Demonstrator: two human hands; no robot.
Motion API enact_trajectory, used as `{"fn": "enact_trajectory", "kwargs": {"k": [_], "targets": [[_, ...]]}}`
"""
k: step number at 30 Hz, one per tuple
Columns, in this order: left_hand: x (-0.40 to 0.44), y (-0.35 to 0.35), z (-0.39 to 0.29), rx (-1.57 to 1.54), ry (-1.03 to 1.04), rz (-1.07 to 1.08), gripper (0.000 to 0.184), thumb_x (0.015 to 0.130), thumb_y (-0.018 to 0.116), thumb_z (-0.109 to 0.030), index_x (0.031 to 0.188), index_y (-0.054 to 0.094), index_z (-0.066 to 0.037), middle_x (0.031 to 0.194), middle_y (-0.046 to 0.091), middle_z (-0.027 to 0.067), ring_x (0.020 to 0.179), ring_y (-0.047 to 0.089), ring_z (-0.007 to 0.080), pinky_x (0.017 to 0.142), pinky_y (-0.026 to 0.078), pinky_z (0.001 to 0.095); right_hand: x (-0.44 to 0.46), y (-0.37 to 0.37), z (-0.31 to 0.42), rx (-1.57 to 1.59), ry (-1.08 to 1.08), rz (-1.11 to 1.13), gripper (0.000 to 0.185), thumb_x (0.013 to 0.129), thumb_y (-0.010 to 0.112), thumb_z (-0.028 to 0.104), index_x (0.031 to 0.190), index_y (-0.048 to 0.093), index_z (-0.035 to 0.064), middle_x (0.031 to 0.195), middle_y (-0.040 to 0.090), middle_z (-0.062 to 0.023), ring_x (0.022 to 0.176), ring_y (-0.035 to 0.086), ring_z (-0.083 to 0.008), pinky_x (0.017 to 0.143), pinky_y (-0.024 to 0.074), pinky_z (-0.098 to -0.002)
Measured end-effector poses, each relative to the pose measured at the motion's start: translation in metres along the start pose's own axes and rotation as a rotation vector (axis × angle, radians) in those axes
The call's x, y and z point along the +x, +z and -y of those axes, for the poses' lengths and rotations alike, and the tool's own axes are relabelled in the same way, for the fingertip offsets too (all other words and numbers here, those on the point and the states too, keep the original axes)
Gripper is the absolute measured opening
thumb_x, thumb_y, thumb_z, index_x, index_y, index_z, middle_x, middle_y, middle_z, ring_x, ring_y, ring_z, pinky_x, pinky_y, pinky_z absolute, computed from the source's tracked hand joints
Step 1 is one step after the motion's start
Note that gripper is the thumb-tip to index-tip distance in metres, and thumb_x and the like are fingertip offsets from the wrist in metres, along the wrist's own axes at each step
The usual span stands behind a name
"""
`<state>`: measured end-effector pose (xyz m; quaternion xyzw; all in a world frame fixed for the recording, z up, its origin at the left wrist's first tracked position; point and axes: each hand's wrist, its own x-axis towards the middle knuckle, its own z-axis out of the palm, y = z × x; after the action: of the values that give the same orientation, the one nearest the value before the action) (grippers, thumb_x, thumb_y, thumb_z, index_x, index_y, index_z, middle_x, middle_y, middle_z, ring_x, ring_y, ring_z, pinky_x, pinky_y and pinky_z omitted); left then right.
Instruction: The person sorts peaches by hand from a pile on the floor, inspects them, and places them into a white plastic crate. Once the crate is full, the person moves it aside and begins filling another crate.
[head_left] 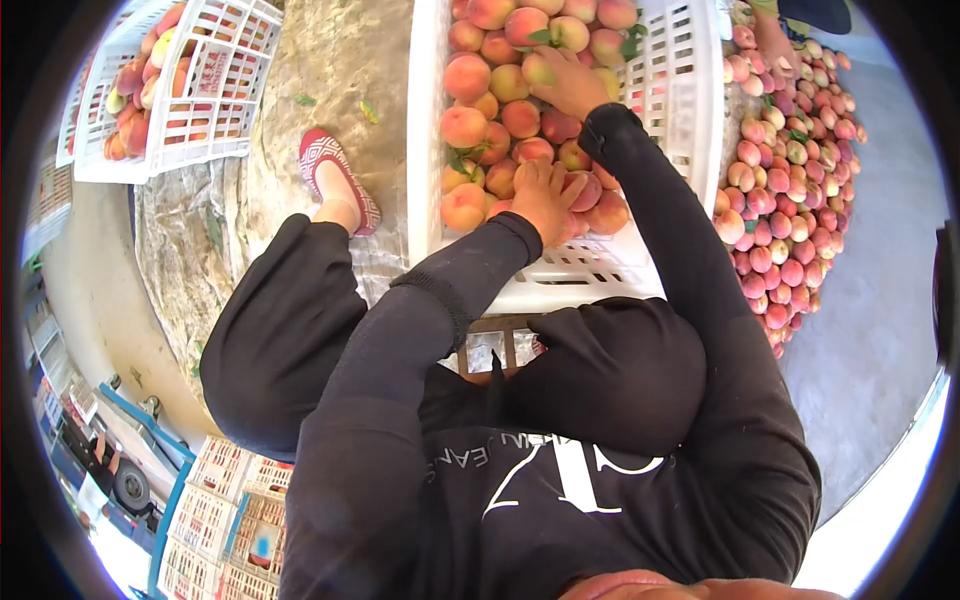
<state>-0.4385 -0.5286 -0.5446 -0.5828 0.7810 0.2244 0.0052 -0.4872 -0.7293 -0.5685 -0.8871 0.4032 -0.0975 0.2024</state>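
A white plastic crate (678, 110) in front of me holds many red and yellow peaches (521, 119). My left hand (545, 198) rests on the peaches near the crate's near end, its fingers spread apart. Farther in, my right hand (575, 88) has its fingers curled round a yellowish-green peach (539, 69). That hand partly covers this peach. Green leaves (634, 42) lie among the fruit at the crate's far right.
A large heap of peaches (785, 200) lies on the right, where another person's hand (775, 48) touches the fruit. Another white crate (205, 95) with peaches stands at the upper left. Stacked crates (205, 490) are at the lower left, beside a blue metal frame (145, 420).
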Motion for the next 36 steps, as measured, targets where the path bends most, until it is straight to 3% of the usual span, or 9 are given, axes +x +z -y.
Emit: {"fn": "enact_trajectory", "kwargs": {"k": [7, 10, 13, 16, 21, 22, 23, 28, 36], "targets": [[0.0, 0.005, -0.004, 0.027, -0.006, 0.032, 0.064, 0.089, 0.044, -0.05, 0.145, 0.037, -0.018, 0.146, 0.036, 0.0188, 0.135, 0.028, 0.0443, 0.108, 0.017, 0.0562, -0.014, 0.009, 0.027, 0.065, 0.074, -0.008, 0.047, 0.076, 0.064, 0.035, 0.117, 0.051, 0.015, 0.109, 0.06, -0.021, 0.092, 0.063, -0.037, 0.076, 0.0512, -0.0461], [0.0, 0.017, -0.002, 0.111, 0.026, -0.194, 0.064, 0.085, 0.051, -0.051, 0.136, 0.048, -0.013, 0.134, 0.047, 0.0152, 0.126, 0.038, 0.0392, 0.102, 0.027, 0.0549, -0.042, -0.004, 0.068, 0.473, 0.079, 0.558, 0.041, 0.079, 0.057, 0.03, 0.112, 0.052, 0.0072, 0.097, 0.064, -0.0198, 0.089, 0.063, -0.033, 0.076, 0.0488, -0.0409], [-0.007, -0.001, -0.003, 0.05, 0.007, -0.089, 0.057, 0.087, 0.048, -0.042, 0.134, 0.05, -0.009, 0.138, 0.045, 0.0158, 0.129, 0.037, 0.0367, 0.104, 0.024, 0.0575, -0.059, 0.016, 0.06, 0.487, -0.06, 0.801, 0.058, 0.091, 0.051, 0.025, 0.145, 0.036, 0.0089, 0.139, 0.047, -0.0183, 0.126, 0.046, -0.024, 0.106, 0.035, -0.0325], [-0.009, -0.012, 0.008, 0.038, 0.094, 0.052, 0.055, 0.084, 0.052, -0.035, 0.13, 0.054, -0.006, 0.139, 0.044, 0.0161, 0.132, 0.035, 0.0351, 0.106, 0.026, 0.0525, -0.063, 0.015, 0.048, 0.552, 0.192, 0.963, 0.056, 0.093, 0.045, 0.033, 0.143, 0.039, 0.0097, 0.139, 0.047, -0.0191, 0.123, 0.048, -0.0273, 0.101, 0.0388, -0.0337], [-0.024, -0.106, 0.046, 0.026, 0.063, 0.38, 0.017, 0.079, 0.057, -0.013, 0.089, 0.066, -0.003, 0.083, 0.067, 0.0185, 0.076, 0.066, 0.036, 0.065, 0.051, 0.0469, -0.067, 0.02, 0.042, 0.334, -0.434, 0.843, 0.068, 0.091, 0.04, 0.053, 0.146, 0.036, 0.0125, 0.143, 0.045, -0.0169, 0.127, 0.046, -0.0317, 0.106, 0.0337, -0.0366], [-0.026, -0.113, 0.056, 0.086, 0.036, 0.278, 0.016, 0.079, 0.056, -0.014, 0.083, 0.068, -0.003, 0.086, 0.068, 0.0179, 0.078, 0.067, 0.0336, 0.06, 0.051, 0.045, -0.065, 0.026, 0.041, 0.379, -0.153, 0.923, 0.068, 0.092, 0.038, 0.053, 0.147, 0.033, 0.0141, 0.145, 0.042, -0.0171, 0.132, 0.04, -0.0305, 0.109, 0.0293, -0.0363], [-0.019, -0.107, 0.071, 0.121, -0.094, 0.372, 0.018, 0.08, 0.056, -0.015, 0.085, 0.068, -0.002, 0.087, 0.068, 0.0173, 0.078, 0.067, 0.0334, 0.061, 0.052, 0.0449, -0.064, 0.028, 0.041, 0.419, 0.123, 1.0, 0.067, 0.094, 0.037, 0.053, 0.149, 0.03, 0.0157, 0.148, 0.038, -0.0174, 0.137, 0.034, -0.0294, 0.112, 0.025, -0.0359], [-0.013, -0.06, 0.079, 0.418, -0.199, 0.721, 0.03, 0.088, 0.049, -0.02, 0.106, 0.071, -0.011, 0.106, 0.07, 0.0121, 0.1, 0.065, 0.0248, 0.099, 0.032, 0.0449, -0.069, -0.024, 0.065, 0.376, 0.199, 0.977, 0.064, 0.092, 0.037, 0.055, 0.147, 0.035, 0.0226, 0.146, 0.041, -0.0167, 0.135, 0.037, -0.0309, 0.112, 0.0266, -0.0375], [-0.046, -0.019, 0.091, 0.142, -0.292, 0.52, 0.031, 0.083, 0.051, -0.022, 0.106, 0.058, -0.002, 0.092, 0.068, 0.0214, 0.096, 0.064, 0.0323, 0.108, 0.026, 0.0433, -0.065, 0.031, 0.053, 0.332, -0.059, 0.787, 0.057, 0.087, 0.046, 0.05, 0.135, 0.052, 0.0199, 0.132, 0.055, -0.0118, 0.117, 0.055, -0.0298, 0.1, 0.0408, -0.0412]]}}
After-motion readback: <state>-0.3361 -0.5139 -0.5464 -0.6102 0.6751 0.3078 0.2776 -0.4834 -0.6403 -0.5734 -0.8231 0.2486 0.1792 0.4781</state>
